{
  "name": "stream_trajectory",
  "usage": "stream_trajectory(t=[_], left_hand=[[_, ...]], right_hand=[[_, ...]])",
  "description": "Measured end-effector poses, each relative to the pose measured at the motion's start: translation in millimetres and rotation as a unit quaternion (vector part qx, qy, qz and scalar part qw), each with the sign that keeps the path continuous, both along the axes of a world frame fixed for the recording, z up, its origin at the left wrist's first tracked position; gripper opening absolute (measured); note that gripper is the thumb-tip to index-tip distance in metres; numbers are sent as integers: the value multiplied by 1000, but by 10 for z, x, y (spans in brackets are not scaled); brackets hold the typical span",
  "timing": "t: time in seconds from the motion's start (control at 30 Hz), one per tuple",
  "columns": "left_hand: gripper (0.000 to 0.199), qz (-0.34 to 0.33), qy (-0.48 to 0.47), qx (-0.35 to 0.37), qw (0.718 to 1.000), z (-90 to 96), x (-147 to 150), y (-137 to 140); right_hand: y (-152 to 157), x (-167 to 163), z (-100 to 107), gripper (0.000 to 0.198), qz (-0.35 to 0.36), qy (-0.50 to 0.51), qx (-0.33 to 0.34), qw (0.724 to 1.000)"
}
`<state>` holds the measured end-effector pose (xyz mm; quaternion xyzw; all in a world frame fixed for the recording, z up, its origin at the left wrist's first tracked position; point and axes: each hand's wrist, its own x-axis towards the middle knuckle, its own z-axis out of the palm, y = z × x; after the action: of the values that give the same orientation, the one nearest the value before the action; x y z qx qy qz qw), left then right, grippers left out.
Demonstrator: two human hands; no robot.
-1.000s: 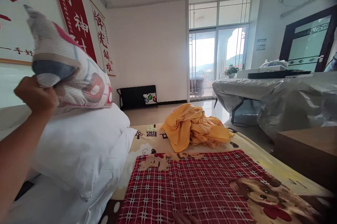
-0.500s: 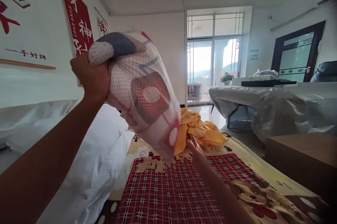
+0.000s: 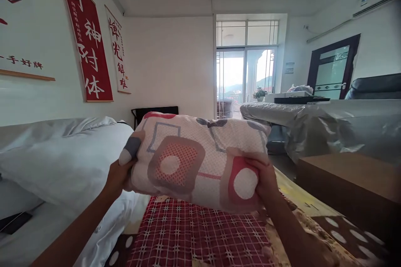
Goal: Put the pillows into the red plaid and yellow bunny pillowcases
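Note:
Held out level in front of me is a pillow [image 3: 213,179] in a pale cover with red, grey and dark printed shapes. My left hand [image 3: 117,177] grips its left end, fingers closed round the corner. At the right end my right hand [image 3: 266,175] is closed on the cover, the thumb lying over the front. Beneath the pillow lies a dark red checked cloth [image 3: 194,237], spread on a bed with a cream and brown patterned blanket [image 3: 332,233]. The pillow hides the far part of the bed.
White bedding [image 3: 62,162] is heaped along the left side. To the right stand a brown box [image 3: 347,175] and a plastic-covered table [image 3: 338,120] with a black tray [image 3: 300,100] on it. Red and white scrolls hang on the left wall; glass doors [image 3: 246,79] are at the back.
The pillow has gone from hanging tilted in my left hand to lying level between both hands. My right hand has closed on its right end. The yellow cloth is now hidden.

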<state>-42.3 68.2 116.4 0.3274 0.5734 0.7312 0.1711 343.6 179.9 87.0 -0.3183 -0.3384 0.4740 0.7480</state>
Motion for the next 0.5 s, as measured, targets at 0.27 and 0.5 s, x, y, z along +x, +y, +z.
stream_trajectory(t=[0.27,0.5], left_hand=[[30,-207,-42,-85,974,-858,-90,-57],[36,-247,-79,-107,960,-641,-118,53]], right_hand=[[-471,232,204,56,-37,-71,57,995],[-617,298,115,58,-27,-159,99,982]])
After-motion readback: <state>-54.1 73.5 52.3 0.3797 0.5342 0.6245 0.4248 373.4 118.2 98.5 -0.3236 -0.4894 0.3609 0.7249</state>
